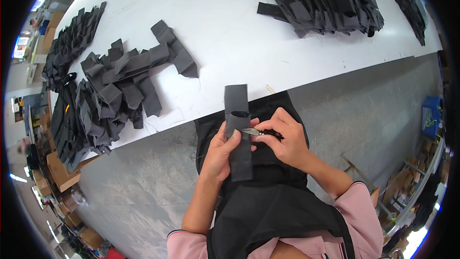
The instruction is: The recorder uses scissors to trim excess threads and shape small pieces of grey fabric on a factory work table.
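My left hand (219, 156) is closed on a dark grey fabric strip (236, 97), with the thumb pressed on its front. The strip hangs upright over my lap; its upper end reaches the table's near edge, and a small fold or opening shows partway down. In my right hand (291, 141) is a pair of small thread snips (250, 131) with dark handles. Their pointed silver blades lie across the strip, close to my left thumb. Whether the blades touch the cloth I cannot tell.
A white table (225, 33) spans the far side. On it lie a loose heap of grey strips (127, 74) at left and a thick pile (330, 7) at far right. A cardboard box (62, 170) stands below left; a blue basket (431, 115) is at right.
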Demonstrator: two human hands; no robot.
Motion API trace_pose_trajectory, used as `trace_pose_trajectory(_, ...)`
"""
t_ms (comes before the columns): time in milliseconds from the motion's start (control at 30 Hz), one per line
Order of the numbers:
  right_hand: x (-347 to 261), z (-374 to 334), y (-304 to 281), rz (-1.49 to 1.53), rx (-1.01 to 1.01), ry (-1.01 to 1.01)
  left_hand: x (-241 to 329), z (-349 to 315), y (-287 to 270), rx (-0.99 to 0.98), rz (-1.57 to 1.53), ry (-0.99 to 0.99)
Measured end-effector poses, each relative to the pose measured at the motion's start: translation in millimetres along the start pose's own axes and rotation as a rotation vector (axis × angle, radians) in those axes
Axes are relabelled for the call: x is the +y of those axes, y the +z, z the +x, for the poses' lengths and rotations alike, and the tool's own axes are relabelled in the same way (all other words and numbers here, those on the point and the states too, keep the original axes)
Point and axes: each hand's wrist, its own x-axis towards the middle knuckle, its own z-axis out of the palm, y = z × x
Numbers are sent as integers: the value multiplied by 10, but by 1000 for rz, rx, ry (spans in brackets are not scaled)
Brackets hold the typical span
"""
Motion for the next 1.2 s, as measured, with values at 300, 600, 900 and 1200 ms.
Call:
trace_pose_trajectory(300,-73,136,-60,-177,-218,-132,59,-69,-29,-1,298,-93)
trace_pose_trajectory(600,67,166,-57,-141,-282,-242,142,-95,-47,-121,400,-164)
trace_pose_trajectory(900,93,118,-97,-119,-251,-272,141,-91,-47,-154,348,-208)
trace_pose_trajectory(1200,58,-40,-138,-52,181,78,34,-76,-25,-115,88,99)
